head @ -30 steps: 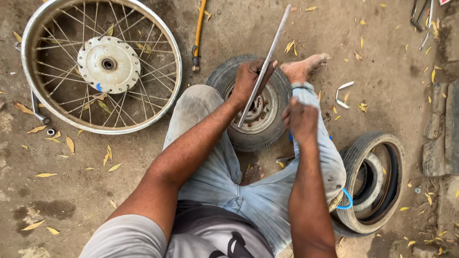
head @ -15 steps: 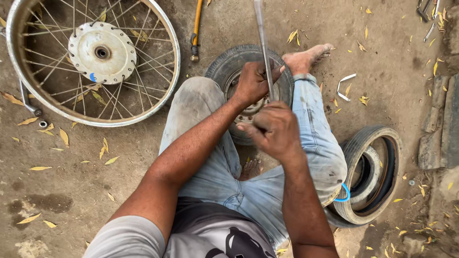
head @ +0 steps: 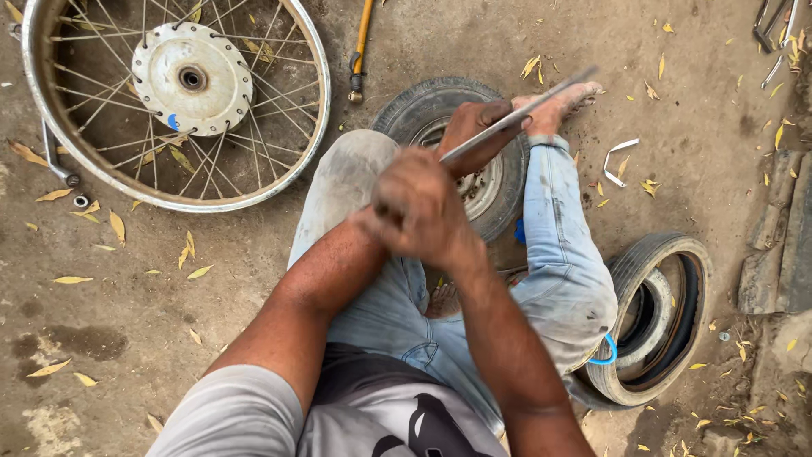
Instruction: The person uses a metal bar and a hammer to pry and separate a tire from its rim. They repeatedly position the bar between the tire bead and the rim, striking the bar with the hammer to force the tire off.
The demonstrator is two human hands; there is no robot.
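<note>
Right hand (head: 423, 207) is fisted tight round the near end of a long metal lever (head: 516, 118), left hand (head: 478, 135) gripping it further up, right over the small tyre (head: 423, 106).

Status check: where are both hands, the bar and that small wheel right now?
Right hand gripping the metal bar low. Left hand on the small tyre, touching the bar. Right foot braced against the tyre. Nothing blocking.

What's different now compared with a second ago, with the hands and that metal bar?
The long flat metal bar swung from nearly upright down to a low slant pointing right. The right hand moved up onto its near end and gripped it; the left hand stayed on the small black tyre. The spoked wheel rim lies unmoved.
</note>
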